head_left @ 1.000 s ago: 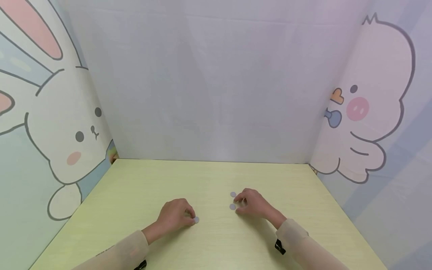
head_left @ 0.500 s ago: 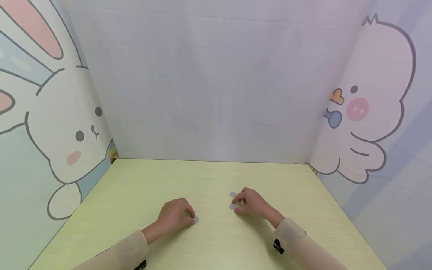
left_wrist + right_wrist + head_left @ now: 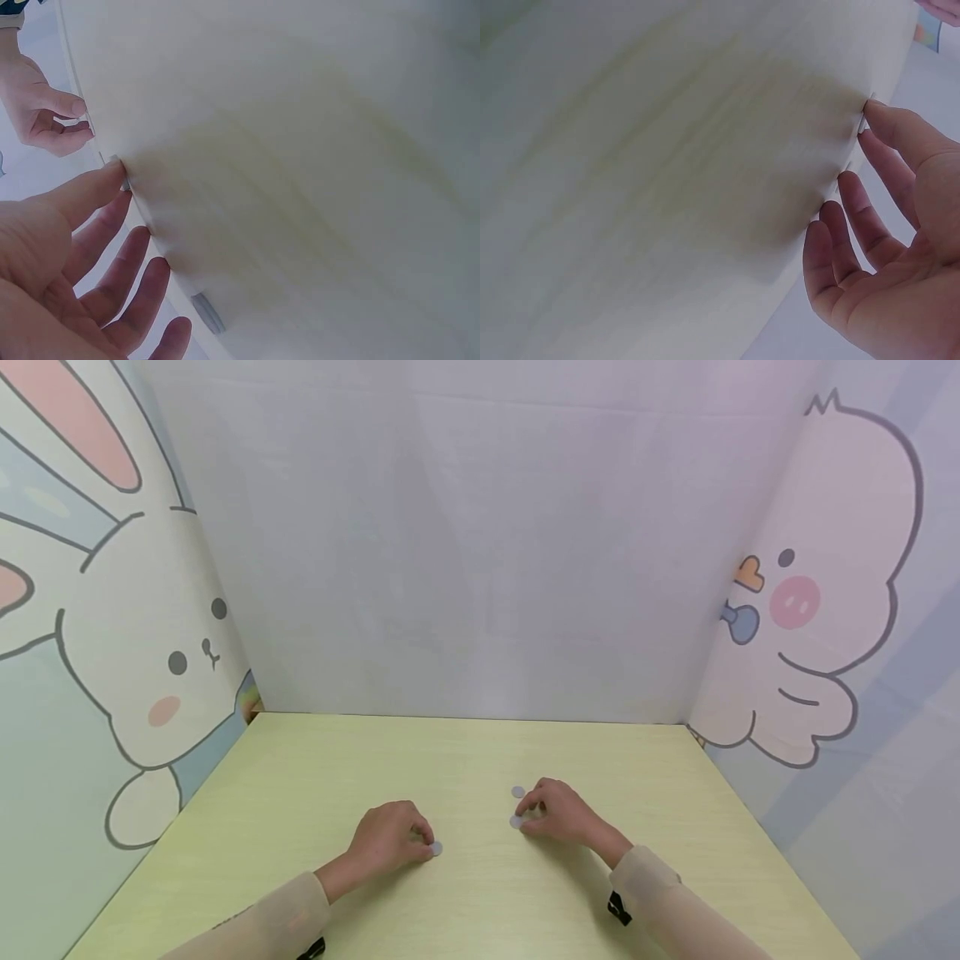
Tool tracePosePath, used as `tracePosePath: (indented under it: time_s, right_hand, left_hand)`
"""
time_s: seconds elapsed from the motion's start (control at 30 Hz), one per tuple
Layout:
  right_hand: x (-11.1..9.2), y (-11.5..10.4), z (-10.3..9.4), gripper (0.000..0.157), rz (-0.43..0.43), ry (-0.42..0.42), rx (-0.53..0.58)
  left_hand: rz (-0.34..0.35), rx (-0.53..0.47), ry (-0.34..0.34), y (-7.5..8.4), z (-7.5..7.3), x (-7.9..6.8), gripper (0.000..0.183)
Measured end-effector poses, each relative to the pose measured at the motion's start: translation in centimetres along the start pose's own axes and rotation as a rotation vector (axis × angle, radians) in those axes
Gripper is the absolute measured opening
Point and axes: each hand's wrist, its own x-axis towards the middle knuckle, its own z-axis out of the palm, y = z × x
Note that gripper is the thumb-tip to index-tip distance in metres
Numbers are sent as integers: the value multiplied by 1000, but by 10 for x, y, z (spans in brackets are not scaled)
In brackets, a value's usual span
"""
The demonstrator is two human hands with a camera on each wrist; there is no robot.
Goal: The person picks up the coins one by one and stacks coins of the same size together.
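My left hand holds a small silver-grey coin at the table, thumb and index finger at its edge. In the left wrist view those two digits pinch the coin, while a thicker, ridged grey stack stands below the other fingertips. On the right, my right hand pinches a second coin between thumb and index finger, low on the tabletop. The right wrist view shows this coin edge-on. Just beyond it lies a third coin, flat, close to the right fingertips.
A pale yellow wooden table spreads under both hands. Behind it hangs a plain whitish cloth. Cloths with a cartoon rabbit and a cartoon chick close off the left and right sides.
My right hand has shifted slightly left onto the nearer coin, and that coin has slid a little toward me. The left hand and its coin have stayed in place.
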Motion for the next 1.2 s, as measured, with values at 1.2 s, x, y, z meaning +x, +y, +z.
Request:
tracePosePath:
  time_s: [1.2]
  right_hand:
    - [-12,-9,5,8,-25,-3,-2]
  left_hand:
    - [-18,14,-9,-2,2,3,13]
